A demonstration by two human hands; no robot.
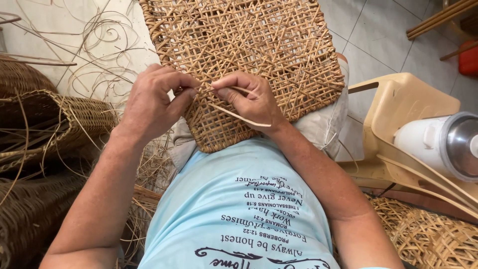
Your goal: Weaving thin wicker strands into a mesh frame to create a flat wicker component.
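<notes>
A tan woven rattan panel (pixel 259 45) with an open lattice weave rests on my lap, its near edge against my light blue shirt. My left hand (pixel 152 102) pinches a thin rattan strip (pixel 238 116) at the panel's near left part. My right hand (pixel 249 99) grips the same strip just to the right; its loose end sticks out below my fingers toward the right. Both hands sit close together over the weave.
Dark woven baskets (pixel 45 124) and loose rattan strands (pixel 99 45) lie on the left floor. A beige plastic chair (pixel 403 104) stands at right with a white and metal appliance (pixel 443 142) on it. Another woven piece (pixel 433 234) lies lower right. Wooden sticks (pixel 438 17) cross the top right.
</notes>
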